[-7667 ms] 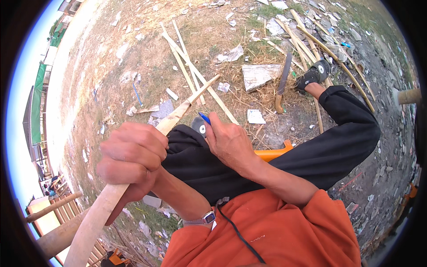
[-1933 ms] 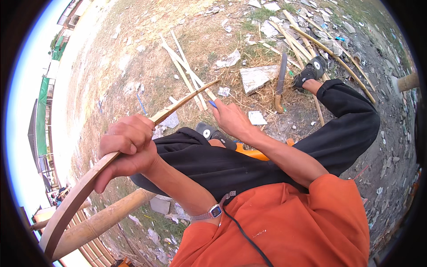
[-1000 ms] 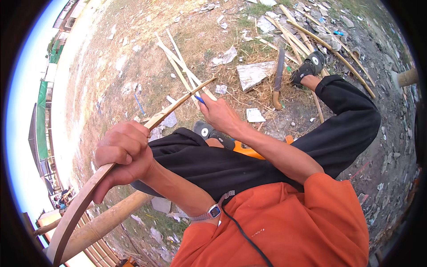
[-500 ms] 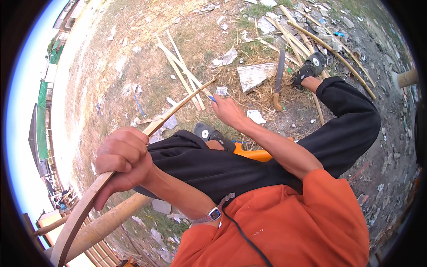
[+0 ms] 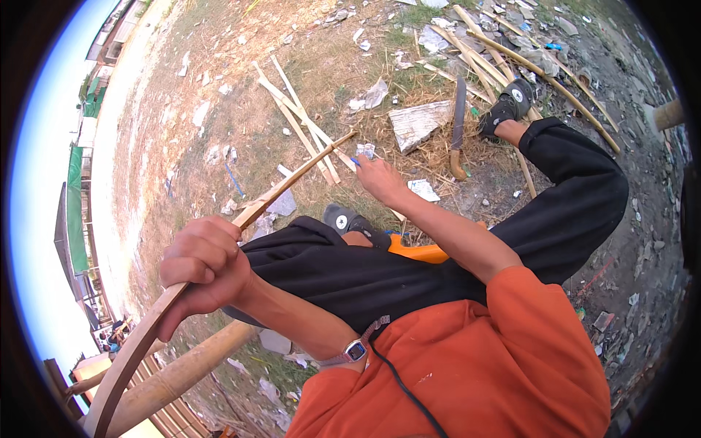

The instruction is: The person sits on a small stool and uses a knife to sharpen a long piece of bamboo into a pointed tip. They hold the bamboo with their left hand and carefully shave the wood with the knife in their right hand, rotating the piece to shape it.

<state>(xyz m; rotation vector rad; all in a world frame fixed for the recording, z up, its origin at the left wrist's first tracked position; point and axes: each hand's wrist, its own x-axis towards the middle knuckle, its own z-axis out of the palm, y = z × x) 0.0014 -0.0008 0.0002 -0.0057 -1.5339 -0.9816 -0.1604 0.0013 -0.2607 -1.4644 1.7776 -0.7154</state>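
Note:
A long split bamboo strip point(image 5: 292, 178) slants from the lower left up toward the middle, its thin end out over the ground. My left hand point(image 5: 206, 264) is closed around it partway along. Beyond my knee my right hand point(image 5: 382, 179) is closed, with a small slim blue object point(image 5: 355, 160) showing at its fingertips. Its kind is too small to tell, and most of it is hidden by the fingers. The blue object sits just below the strip's far end; whether the two touch, I cannot tell.
Several pale bamboo strips point(image 5: 298, 125) lie crossed on the dry ground ahead. A machete point(image 5: 458, 124) with a wooden handle lies beside a weathered white board point(image 5: 420, 125). More bamboo poles point(image 5: 544, 73) lie near my right foot. An orange object point(image 5: 420, 252) shows between my legs.
My right hand has shifted slightly right and down, away from the strip's far end. My left hand still grips the strip in nearly the same place.

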